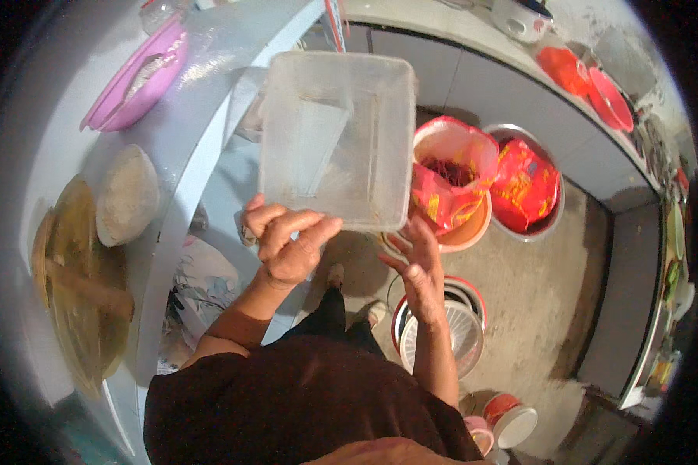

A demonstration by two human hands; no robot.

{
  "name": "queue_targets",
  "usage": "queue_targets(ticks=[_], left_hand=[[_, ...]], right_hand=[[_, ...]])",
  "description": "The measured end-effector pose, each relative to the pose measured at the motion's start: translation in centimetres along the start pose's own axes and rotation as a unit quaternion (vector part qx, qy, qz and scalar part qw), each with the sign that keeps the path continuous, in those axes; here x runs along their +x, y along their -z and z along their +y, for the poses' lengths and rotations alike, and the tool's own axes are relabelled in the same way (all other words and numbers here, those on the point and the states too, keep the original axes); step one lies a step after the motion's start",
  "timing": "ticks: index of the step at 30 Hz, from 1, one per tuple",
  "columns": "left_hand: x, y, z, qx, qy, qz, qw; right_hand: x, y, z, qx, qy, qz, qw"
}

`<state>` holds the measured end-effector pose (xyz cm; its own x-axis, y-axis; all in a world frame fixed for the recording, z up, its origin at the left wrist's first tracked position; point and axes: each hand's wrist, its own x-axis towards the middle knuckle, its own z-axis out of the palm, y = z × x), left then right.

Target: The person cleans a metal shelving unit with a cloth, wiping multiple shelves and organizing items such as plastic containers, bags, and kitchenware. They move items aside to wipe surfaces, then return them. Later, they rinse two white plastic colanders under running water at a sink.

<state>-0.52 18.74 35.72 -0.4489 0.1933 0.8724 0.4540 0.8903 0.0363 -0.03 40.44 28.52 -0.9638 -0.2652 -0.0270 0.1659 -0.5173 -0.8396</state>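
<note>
A translucent rectangular plastic container [360,218] is held up in front of me, and the light blue surface shows through its base. My left hand [294,247] grips its near left corner, with the thumb along the rim. Close by the near right corner is my right hand [421,270], fingers spread; whether its fingertips touch the container I cannot tell. To the left, on the light blue table [200,58], stand a purple basin [151,87] with white matter in it and a bowl of pale powder or grain [128,195].
Red bags stand in an orange basin [477,229] and a metal basin [526,237] on the floor to the right. A white plastic strainer [471,343] lies near my right forearm. Grey cabinets [500,87] line the far side. A yellowish bag [87,308] rests at far left.
</note>
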Motion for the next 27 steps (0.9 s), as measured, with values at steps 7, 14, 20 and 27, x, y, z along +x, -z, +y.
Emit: queue_targets(ticks=[7,14,20,27], left_hand=[[-5.7,-0.9,1.8,-0.128,-0.047,-0.116,0.984],[-6.8,-2.4,2.5,-0.208,0.046,-0.233,0.949],[-15.6,-6.2,-9.1,0.036,0.298,-0.212,0.930],[-32.8,-9.1,-25.6,0.143,0.492,-0.481,0.712]], right_hand=[[1.4,0.3,1.9,0.036,-0.008,0.035,0.999],[1.1,3.8,5.3,-0.081,-0.020,0.125,0.989],[-1.6,7.0,7.3,-0.033,-0.043,0.198,0.979],[-2.9,7.5,8.6,0.034,-0.065,0.191,0.979]])
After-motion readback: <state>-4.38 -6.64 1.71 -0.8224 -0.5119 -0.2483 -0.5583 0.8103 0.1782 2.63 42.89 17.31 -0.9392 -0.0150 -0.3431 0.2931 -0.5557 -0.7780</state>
